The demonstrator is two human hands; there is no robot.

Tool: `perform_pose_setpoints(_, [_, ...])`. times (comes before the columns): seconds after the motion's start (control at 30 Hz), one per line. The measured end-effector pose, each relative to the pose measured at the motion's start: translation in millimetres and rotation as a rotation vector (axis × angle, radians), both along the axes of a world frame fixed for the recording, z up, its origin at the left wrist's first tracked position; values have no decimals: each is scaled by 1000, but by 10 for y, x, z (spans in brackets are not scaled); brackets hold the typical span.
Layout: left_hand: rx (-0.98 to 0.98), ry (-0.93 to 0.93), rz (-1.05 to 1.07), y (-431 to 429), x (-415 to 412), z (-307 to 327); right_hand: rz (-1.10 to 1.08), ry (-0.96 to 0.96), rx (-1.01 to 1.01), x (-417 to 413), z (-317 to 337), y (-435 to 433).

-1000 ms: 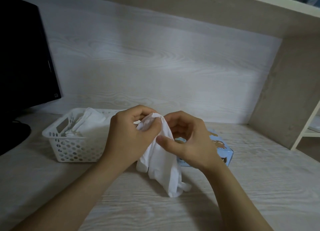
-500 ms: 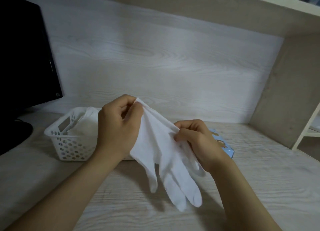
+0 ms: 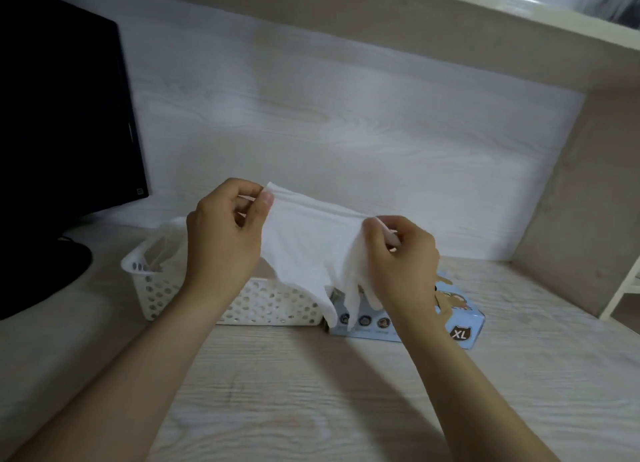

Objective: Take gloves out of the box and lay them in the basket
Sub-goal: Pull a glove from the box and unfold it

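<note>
A white glove (image 3: 308,239) is stretched out flat in the air between both hands, its fingers hanging down. My left hand (image 3: 225,233) pinches one corner of the cuff; my right hand (image 3: 398,253) pinches the other corner. Below them a white perforated basket (image 3: 270,305) stands on the desk with several white gloves (image 3: 169,243) in it. The light blue glove box (image 3: 460,323), marked XL, lies to the right of the basket, touching it, partly hidden by my right hand and the glove.
A black monitor (image 3: 62,115) and its round base (image 3: 38,278) stand at the left. A wooden side panel (image 3: 581,198) closes the desk at the right, with a shelf (image 3: 450,21) overhead. The wood-grain desk top (image 3: 311,392) stretches toward me.
The crumpled glove has been pulled open and spread wide. Both hands moved apart and rose, carrying it from in front of the basket to above the basket and box.
</note>
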State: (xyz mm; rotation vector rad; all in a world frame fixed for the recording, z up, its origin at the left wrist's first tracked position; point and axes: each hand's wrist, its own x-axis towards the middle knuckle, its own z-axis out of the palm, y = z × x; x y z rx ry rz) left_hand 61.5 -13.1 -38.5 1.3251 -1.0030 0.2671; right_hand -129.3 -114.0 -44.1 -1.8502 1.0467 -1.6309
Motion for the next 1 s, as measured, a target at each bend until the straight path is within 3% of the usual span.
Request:
perform_pose_setpoints(0.13, [23, -20, 78, 49, 171, 25, -160, 293, -243, 238, 106, -62])
perform_pose_setpoints(0.23, [86, -35, 100, 89, 302, 16, -159, 426, -346, 395, 226, -87])
perform_pose_setpoints(0.6, [399, 42, 214, 67, 475, 78, -18, 712, -132, 922, 398, -339])
perform_pose_setpoints(0.77, [700, -47, 335, 87, 506, 77, -7, 788, -166, 925, 347, -427])
perform_pose_setpoints(0.83, [798, -188, 426, 85, 500, 79, 13, 825, -259, 924, 356, -448])
perform_pose_setpoints(0.93, [691, -332, 423, 54, 513, 74, 197, 862, -340, 894, 460, -364])
perform_pose_setpoints(1.0, [606, -247, 250, 68, 489, 79, 393, 892, -214, 879, 538, -228])
